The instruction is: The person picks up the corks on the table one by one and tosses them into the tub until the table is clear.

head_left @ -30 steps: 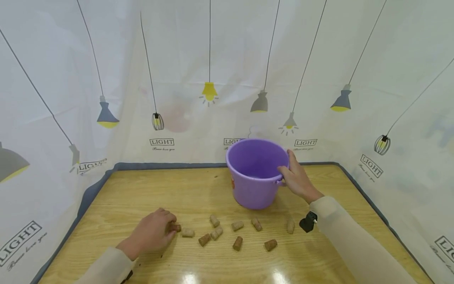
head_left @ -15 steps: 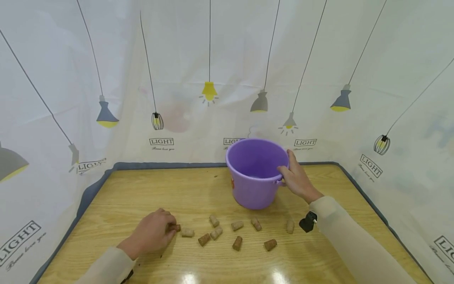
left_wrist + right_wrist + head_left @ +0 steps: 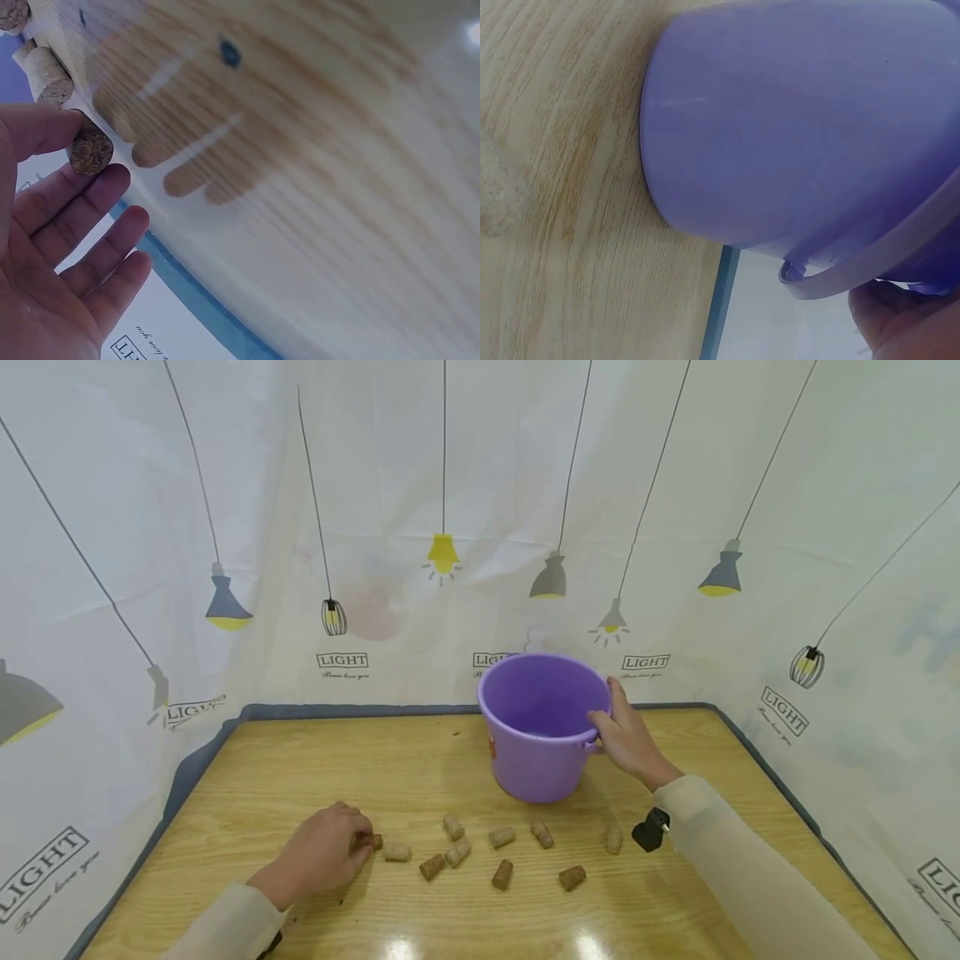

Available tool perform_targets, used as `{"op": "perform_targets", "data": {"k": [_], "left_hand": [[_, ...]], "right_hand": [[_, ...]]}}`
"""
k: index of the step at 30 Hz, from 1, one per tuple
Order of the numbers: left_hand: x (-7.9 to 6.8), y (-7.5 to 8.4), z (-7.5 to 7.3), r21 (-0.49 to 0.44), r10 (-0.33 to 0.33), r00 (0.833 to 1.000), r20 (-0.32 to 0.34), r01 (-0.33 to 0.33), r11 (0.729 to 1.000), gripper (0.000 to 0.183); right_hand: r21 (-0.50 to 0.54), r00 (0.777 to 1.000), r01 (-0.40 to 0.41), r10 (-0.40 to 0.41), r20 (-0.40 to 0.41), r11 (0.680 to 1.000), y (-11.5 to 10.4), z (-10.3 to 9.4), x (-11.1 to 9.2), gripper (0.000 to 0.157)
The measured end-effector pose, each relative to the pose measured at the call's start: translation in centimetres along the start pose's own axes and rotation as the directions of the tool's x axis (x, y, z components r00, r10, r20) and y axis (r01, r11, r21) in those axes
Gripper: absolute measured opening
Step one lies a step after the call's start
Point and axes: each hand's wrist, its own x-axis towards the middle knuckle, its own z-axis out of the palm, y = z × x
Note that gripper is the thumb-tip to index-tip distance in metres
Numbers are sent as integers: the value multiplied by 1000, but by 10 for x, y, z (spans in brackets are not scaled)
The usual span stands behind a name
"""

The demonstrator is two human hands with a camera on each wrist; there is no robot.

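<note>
My left hand (image 3: 322, 850) is low over the table's left half, pinching a dark brown cork (image 3: 91, 150) between thumb and fingers; the other fingers spread loosely. In the head view most of that cork is hidden behind the fingers. A pale cork (image 3: 397, 852) lies just right of it. My right hand (image 3: 632, 739) grips the right rim of a purple bucket (image 3: 536, 768), thumb over the inside edge. The bucket stands on the table at the back, right of centre. Its purple handle (image 3: 870, 259) hangs against the side in the right wrist view.
Several more corks lie scattered in front of the bucket, among them a brown cork (image 3: 572, 877) and a pale cork (image 3: 614, 839) near the right sleeve. The wooden table (image 3: 337, 760) meets a white sheet (image 3: 390, 485) printed with lamps behind and at both sides.
</note>
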Motion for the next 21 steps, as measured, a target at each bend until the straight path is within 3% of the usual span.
{"op": "perform_targets", "data": {"k": [21], "left_hand": [[12, 12, -9, 37, 30, 998, -64, -27, 999, 7]], "right_hand": [[10, 1000, -13, 13, 13, 1000, 0, -1, -1, 70]]}}
